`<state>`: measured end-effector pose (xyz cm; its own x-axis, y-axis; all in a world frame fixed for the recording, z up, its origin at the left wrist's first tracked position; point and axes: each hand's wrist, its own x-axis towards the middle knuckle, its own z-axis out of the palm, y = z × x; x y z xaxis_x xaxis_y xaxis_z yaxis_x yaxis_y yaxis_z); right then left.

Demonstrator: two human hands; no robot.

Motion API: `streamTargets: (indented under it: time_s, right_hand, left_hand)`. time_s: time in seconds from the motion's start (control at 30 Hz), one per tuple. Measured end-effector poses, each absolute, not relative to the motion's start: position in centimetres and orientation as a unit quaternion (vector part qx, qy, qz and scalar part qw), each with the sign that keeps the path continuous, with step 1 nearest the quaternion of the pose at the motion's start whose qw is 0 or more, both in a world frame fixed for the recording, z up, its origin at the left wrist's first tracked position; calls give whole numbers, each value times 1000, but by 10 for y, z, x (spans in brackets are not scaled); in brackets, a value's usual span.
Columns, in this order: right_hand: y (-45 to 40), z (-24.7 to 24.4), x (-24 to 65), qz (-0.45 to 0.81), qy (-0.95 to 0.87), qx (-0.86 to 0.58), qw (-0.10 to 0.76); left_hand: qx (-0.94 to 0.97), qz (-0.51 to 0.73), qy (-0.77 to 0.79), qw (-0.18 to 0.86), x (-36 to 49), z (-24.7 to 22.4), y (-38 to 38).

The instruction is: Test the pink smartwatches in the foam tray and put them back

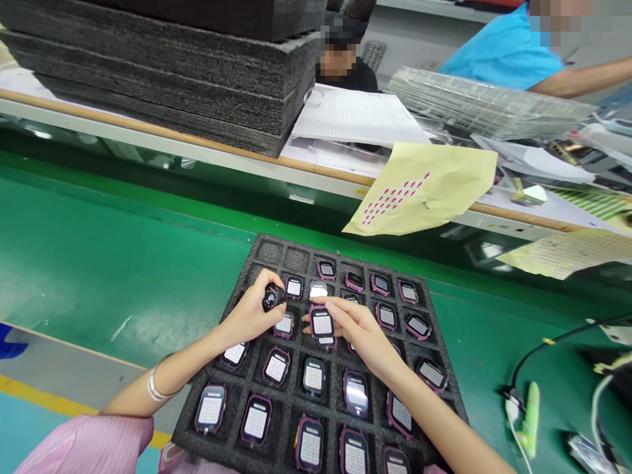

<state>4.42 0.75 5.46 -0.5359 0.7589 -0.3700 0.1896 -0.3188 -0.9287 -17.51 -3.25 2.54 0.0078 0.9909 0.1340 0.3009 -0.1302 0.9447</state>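
A black foam tray (291,368) holds smartwatches in its square pockets, most with purple frames and lit white screens. My left hand (254,306) is closed around a small round black object (272,297) with a blue and white pattern on its face. It is over the tray's left side, close to a seated watch (294,287). With thumb and fingers, my right hand (363,329) holds up a purple-framed smartwatch (322,322), its lit screen facing me. Under that one, another watch partly shows in its pocket. My right forearm hides some pockets.
Tall stacked black foam trays (197,79) stand on the bench beyond. A yellow sheet with red arrows (419,191) hangs over the bench edge. At right lie a green-handled tool (530,418) and cables (516,375). Two people are behind the bench.
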Motion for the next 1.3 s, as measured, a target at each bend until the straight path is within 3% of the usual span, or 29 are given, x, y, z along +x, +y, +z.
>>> streamTargets:
  time_s: [0.67,1.0,1.3]
  right_hand:
    - [8,54,43,696,-535,-433,206]
    - [9,55,44,681,-549,-440,202]
    - [12,50,48,630,-597,-451,211]
  left_hand:
    - [572,503,514,395,-177,28,-36]
    - [422,506,408,631,-171,33,-30]
    - [423,517,373,644,-171,33,-34]
